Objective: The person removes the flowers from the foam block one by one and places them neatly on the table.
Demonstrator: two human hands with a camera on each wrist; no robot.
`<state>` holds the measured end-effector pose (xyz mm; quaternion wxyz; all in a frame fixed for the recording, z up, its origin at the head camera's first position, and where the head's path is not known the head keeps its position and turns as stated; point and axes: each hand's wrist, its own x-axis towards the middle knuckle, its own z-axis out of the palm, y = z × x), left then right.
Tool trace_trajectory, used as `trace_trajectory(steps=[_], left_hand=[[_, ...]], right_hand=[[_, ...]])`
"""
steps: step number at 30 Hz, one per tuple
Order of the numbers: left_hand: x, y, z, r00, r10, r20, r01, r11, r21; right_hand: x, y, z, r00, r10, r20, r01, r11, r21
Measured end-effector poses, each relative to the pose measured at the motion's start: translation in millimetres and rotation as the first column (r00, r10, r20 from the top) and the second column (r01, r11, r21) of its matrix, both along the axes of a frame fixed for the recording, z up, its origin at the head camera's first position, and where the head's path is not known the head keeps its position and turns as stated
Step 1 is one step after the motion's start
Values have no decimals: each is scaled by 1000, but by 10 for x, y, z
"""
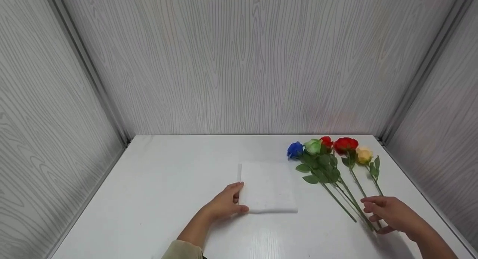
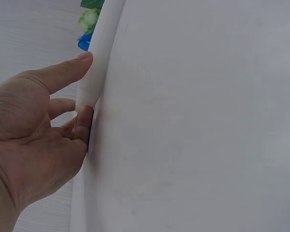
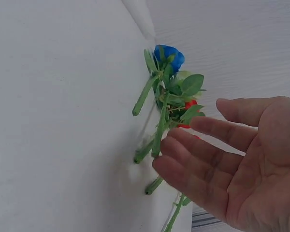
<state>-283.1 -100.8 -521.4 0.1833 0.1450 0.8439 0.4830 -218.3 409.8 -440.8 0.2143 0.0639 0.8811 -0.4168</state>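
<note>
A thin white sheet (image 1: pixel 267 188) with a rolled front edge lies mid-table. My left hand (image 1: pixel 224 203) is at its near left corner, the index finger along the left edge and the thumb at the rolled edge (image 2: pixel 99 72). Several artificial roses lie to the right: a blue rose (image 1: pixel 295 150), a pale green rose (image 1: pixel 313 147), a small red rose (image 1: pixel 326 141), a larger red rose (image 1: pixel 345 145) and a yellow rose (image 1: pixel 364 155). My right hand (image 1: pixel 392 214), loosely bent, hovers over the lower ends of their green stems (image 3: pixel 159 125), holding nothing.
The white table (image 1: pixel 160 184) is enclosed by a back panel (image 1: pixel 239 64), a left panel (image 1: pixel 44 120) and a right panel (image 1: pixel 444 120), all wood-grained. Rose heads point toward the back panel, stems toward me.
</note>
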Motion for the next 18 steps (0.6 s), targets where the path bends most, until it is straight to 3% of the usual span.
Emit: trace_trajectory(steps=[8,11,15,18], left_hand=[[2,14,32,999,38,-8,-38,999,-16],[12,17,69,998,30,-63,-35,995,-93],[25,-8,160,991,-14,-137,-17,975,-221],[27,-41,254,988,-29,-155,-16,959,-284]], right_hand=[[-39,-246,344,986,131,-104,-106,971,215],[-79,-392,474,966,216,-143,-158,928,336],[-140,-645,568,933,314,-176,-189,843,504],[-179,-849,583,920,340,-193,-184,813,552]])
